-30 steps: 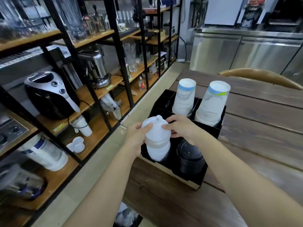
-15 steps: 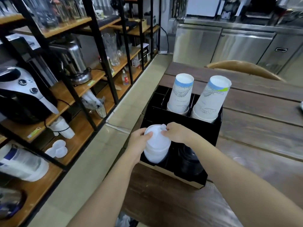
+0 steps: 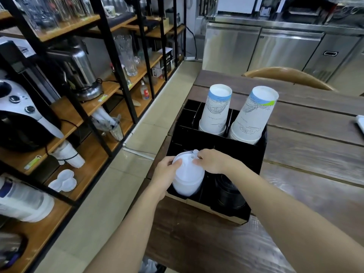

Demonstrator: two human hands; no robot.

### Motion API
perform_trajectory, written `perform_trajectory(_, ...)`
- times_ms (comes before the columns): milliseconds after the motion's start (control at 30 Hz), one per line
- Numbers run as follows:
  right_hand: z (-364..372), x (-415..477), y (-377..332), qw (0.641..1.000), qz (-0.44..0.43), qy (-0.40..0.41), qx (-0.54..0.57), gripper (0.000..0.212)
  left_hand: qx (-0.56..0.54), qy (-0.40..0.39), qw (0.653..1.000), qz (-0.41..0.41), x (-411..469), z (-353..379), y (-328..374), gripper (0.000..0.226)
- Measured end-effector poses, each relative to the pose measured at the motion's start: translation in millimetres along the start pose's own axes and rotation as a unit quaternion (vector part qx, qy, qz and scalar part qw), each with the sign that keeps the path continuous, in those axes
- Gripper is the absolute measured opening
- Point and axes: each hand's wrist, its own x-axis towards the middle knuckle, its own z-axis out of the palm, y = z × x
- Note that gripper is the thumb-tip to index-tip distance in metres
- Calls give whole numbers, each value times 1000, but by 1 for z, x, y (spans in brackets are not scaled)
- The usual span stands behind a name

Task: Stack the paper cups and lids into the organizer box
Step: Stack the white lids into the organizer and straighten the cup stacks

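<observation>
A black organizer box (image 3: 244, 154) stands at the left edge of a dark wooden table (image 3: 307, 158). A stack of white lids (image 3: 188, 175) sits in its front left compartment. My left hand (image 3: 164, 174) grips the stack's left side and my right hand (image 3: 211, 161) presses on its top right rim. Black lids (image 3: 229, 191) fill the front right compartment. Two upside-down stacks of paper cups rise from the back compartments, one on the left (image 3: 215, 110) and one on the right (image 3: 253, 115).
Open shelving (image 3: 110, 79) on the left carries appliances, glassware and spare white lids (image 3: 64, 180). A tiled floor strip lies between shelves and table. A wooden chair back (image 3: 287, 76) stands behind the table, with steel cabinets (image 3: 275, 48) beyond.
Both hands have lowered the stack of white lids deeper into the front left compartment. The camera has come closer and tilted down.
</observation>
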Motion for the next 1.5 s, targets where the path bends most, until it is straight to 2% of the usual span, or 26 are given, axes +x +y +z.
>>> perform_trajectory(233, -3, 0, 2, 999, -27, -33, -17, 37, 80, 24, 996, 18, -5, 1, -3, 7)
perform_trajectory(367, -2, -2, 3, 999, -36, -12, -11, 38, 84, 24, 995, 38, -3, -2, -3, 6)
perform_trajectory(500, -1, -5, 6, 999, -27, 12, 14, 30, 76, 27, 996, 50, -5, -6, -2, 7)
perform_trajectory(633, -9, -14, 9, 996, -36, 74, 22, 44, 80, 59, 993, 60, -9, -7, 10, 30)
perform_trajectory(700, -15, -23, 9, 989, -49, 138, 35, 40, 95, 90, 987, 98, -12, -6, 23, 30)
perform_trajectory(767, -21, -33, 11, 966, -73, 240, 62, 28, 111, 103, 977, 151, -16, -1, 39, 27)
perform_trajectory(900, -32, -55, 23, 885, -65, 442, 133, 23, 92, 66, 962, 249, -21, 22, 75, 16)
perform_trajectory(967, -36, -62, 34, 843, -37, 505, 182, 17, 74, 33, 958, 276, -21, 40, 92, 16)
perform_trajectory(1033, -40, -66, 46, 812, -10, 531, 244, 6, 57, -7, 958, 281, -17, 60, 106, 23)
perform_trajectory(1067, -42, -67, 51, 802, 6, 534, 269, 4, 44, -31, 960, 274, -15, 69, 112, 27)
perform_trajectory(1133, -44, -67, 62, 791, 36, 521, 319, 26, 12, -85, 966, 243, -11, 86, 123, 37)
perform_trajectory(1233, -47, -65, 74, 814, 50, 440, 376, 70, -10, -171, 965, 196, 1, 106, 135, 52)
perform_trajectory(1333, -47, -61, 76, 835, 21, 343, 430, 108, -11, -210, 960, 183, 15, 121, 145, 60)
perform_trajectory(1367, -47, -59, 76, 837, 16, 328, 438, 112, -14, -215, 959, 182, 19, 125, 147, 60)
perform_trajectory(1433, -48, -55, 75, 838, 2, 324, 439, 106, -27, -219, 959, 176, 25, 130, 148, 58)
perform_trajectory(1500, -49, -52, 73, 834, -17, 332, 440, 95, -47, -216, 961, 167, 27, 132, 148, 43)
